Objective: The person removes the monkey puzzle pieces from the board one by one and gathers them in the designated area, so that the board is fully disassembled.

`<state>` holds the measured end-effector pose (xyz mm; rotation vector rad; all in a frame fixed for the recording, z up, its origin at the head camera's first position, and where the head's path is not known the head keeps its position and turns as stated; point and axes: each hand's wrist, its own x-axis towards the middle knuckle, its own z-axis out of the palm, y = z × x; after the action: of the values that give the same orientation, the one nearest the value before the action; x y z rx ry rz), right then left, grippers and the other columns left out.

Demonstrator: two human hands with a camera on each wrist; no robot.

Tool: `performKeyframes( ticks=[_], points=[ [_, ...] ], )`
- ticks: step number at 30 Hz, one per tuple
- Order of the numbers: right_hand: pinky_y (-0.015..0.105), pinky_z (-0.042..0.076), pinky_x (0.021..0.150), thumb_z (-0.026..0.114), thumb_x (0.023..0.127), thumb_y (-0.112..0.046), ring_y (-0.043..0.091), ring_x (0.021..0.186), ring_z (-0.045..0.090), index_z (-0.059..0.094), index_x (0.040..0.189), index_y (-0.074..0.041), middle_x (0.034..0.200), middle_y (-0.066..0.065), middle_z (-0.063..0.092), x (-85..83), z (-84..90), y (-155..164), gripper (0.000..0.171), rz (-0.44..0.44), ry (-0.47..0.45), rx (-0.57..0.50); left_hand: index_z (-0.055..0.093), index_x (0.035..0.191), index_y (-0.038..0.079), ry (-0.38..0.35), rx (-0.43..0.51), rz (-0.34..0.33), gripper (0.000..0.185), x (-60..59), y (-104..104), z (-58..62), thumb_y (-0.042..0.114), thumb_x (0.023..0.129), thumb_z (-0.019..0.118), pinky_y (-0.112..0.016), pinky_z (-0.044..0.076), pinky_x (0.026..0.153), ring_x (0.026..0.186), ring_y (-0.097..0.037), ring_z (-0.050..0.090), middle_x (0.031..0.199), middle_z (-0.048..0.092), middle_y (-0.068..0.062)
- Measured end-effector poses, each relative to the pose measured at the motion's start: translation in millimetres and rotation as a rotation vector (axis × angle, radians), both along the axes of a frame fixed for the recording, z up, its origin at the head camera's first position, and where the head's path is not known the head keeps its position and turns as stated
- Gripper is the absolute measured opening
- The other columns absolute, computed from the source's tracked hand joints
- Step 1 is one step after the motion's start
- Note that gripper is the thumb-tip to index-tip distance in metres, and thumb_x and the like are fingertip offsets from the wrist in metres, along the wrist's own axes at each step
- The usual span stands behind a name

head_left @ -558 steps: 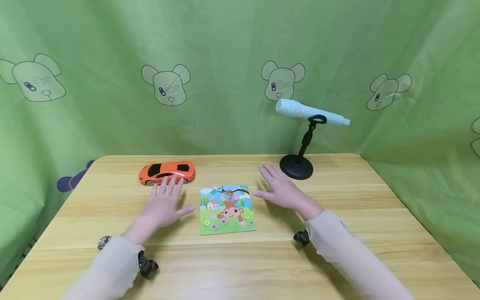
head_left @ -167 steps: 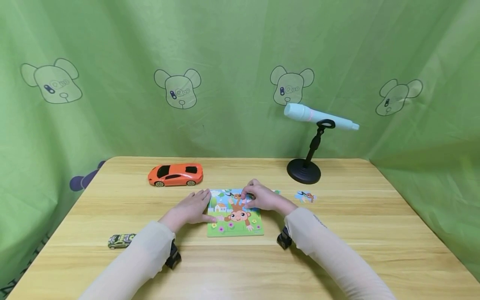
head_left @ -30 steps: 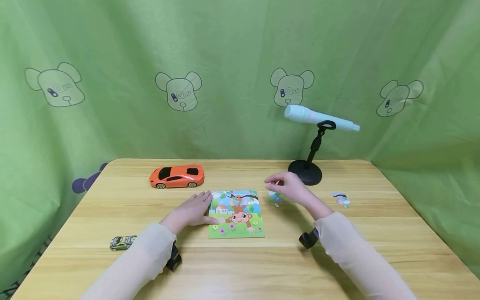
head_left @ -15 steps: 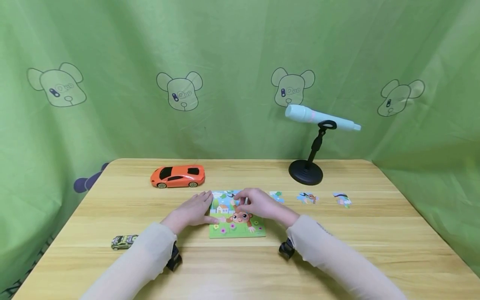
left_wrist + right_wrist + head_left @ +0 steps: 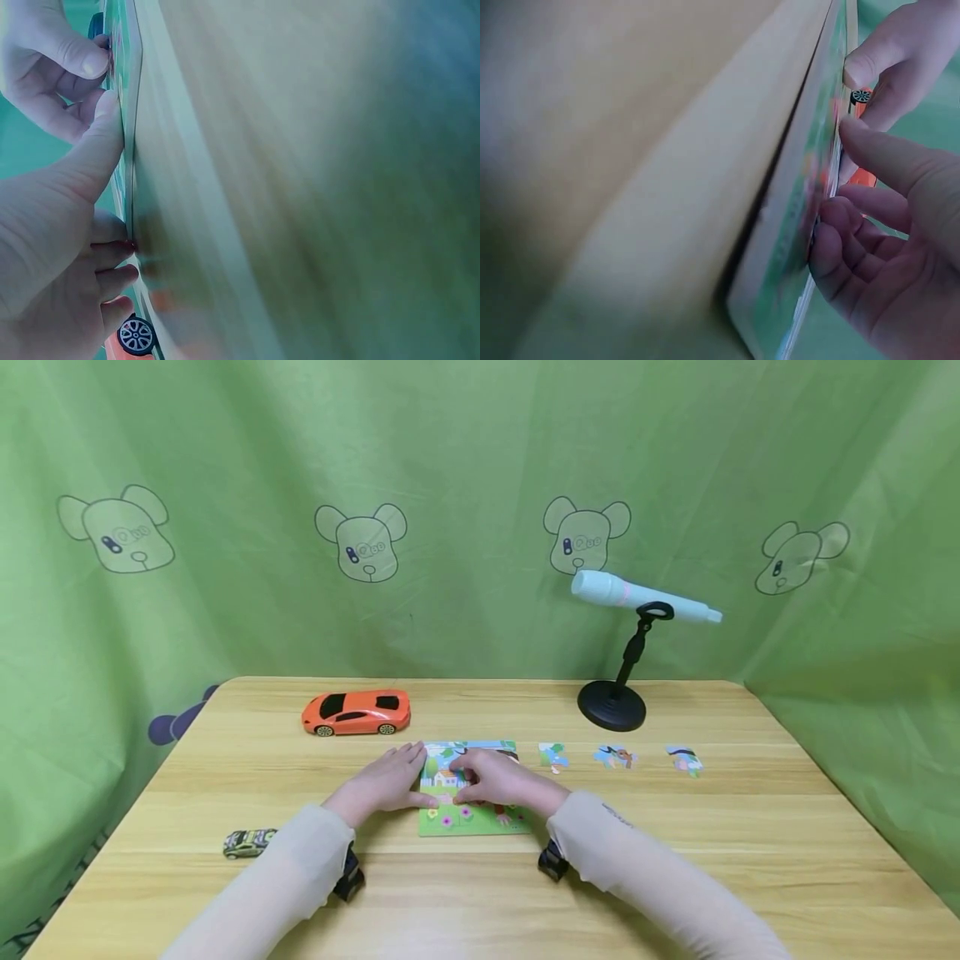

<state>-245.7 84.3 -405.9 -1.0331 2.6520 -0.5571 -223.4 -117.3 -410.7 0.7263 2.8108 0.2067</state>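
Observation:
A square monkey jigsaw puzzle (image 5: 442, 827) lies flat near the table's middle, partly hidden by both hands. The left hand (image 5: 382, 781) rests against its left edge, fingers stretched along that edge and thumb over the face. My right hand (image 5: 498, 778) is on the puzzle from the right. In the right wrist view its thumb (image 5: 870, 146) and index fingertip touch the board, spread apart, while the other fingers curl loosely. No piece shows clearly between them. Three loose puzzle pieces, a left one (image 5: 553, 757), a middle one (image 5: 617, 757) and a right one (image 5: 684, 762), lie in a row to the right.
An orange toy car (image 5: 356, 712) stands behind the left hand. A small patterned toy car (image 5: 249, 843) sits near the left forearm. At the back right, a black stand (image 5: 611, 705) carries a light blue microphone (image 5: 645, 597). A green curtain (image 5: 465, 627) surrounds the wooden table (image 5: 465, 902).
Since the earliest frame, three puzzle pieces have come to lie on the right. Within the last second my right hand moved from beside them onto the puzzle, then further left and down. The left hand stays.

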Motion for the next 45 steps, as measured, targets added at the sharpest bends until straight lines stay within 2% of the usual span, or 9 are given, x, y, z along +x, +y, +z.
performKeyframes(
  ticks=[7,23,27,33,38,45],
  points=[
    [0.022,0.031,0.051,0.071,0.082,-0.028,0.011,0.061,0.038,0.058,0.124,-0.004,0.075,0.001,0.048,1.6,3.0,-2.6,0.05,0.025,0.017,0.085,0.028,0.141,-0.006,0.002,0.002,0.0,0.087,-0.4,0.6,-0.3,0.055,0.084,0.055,-0.044,0.017,0.109,0.134,-0.033,0.02,0.147,0.023,-0.022],
    [0.024,0.039,0.052,0.074,0.079,-0.02,0.01,0.057,0.044,0.059,0.115,-0.003,0.07,-0.002,0.05,1.1,3.0,-2.9,0.042,0.008,-0.033,-0.013,0.028,0.14,-0.007,-0.001,0.004,-0.006,0.087,-0.3,1.6,0.2,0.054,0.084,0.056,-0.045,0.018,0.109,0.134,-0.034,0.02,0.146,0.023,-0.022],
    [0.023,0.04,0.053,0.072,0.081,-0.014,0.009,0.057,0.045,0.059,0.111,-0.005,0.072,-0.001,0.049,0.2,1.1,-0.8,0.034,-0.01,-0.057,-0.065,0.028,0.14,-0.007,0.003,0.008,-0.004,0.088,-0.7,1.7,-0.8,0.054,0.084,0.056,-0.044,0.018,0.109,0.134,-0.034,0.021,0.146,0.023,-0.022],
    [0.023,0.042,0.044,0.061,0.088,-0.004,0.012,0.051,0.048,0.058,0.104,-0.004,0.079,0.003,0.051,0.6,1.3,3.0,0.016,-0.065,-0.203,-0.263,0.027,0.14,-0.007,-0.006,0.02,0.002,0.088,-0.4,1.2,0.0,0.054,0.084,0.057,-0.044,0.016,0.109,0.134,-0.035,0.019,0.147,0.022,-0.022],
    [0.024,0.045,0.045,0.057,0.091,-0.006,0.017,0.055,0.052,0.06,0.094,-0.006,0.081,0.002,0.055,-1.4,0.5,4.1,0.004,-0.115,-0.228,-0.376,0.027,0.14,-0.008,-0.013,0.031,0.004,0.089,0.1,0.8,0.8,0.053,0.084,0.057,-0.044,0.016,0.109,0.134,-0.035,0.019,0.147,0.021,-0.022],
    [0.027,0.049,0.05,0.059,0.09,-0.009,0.017,0.06,0.054,0.06,0.087,-0.004,0.077,0.003,0.055,-3.6,-1.7,5.8,0.006,-0.171,-0.257,-0.431,0.027,0.14,-0.008,-0.016,0.028,0.011,0.088,0.7,1.5,2.8,0.053,0.084,0.058,-0.044,0.015,0.109,0.135,-0.034,0.019,0.147,0.021,-0.022]
  ],
)
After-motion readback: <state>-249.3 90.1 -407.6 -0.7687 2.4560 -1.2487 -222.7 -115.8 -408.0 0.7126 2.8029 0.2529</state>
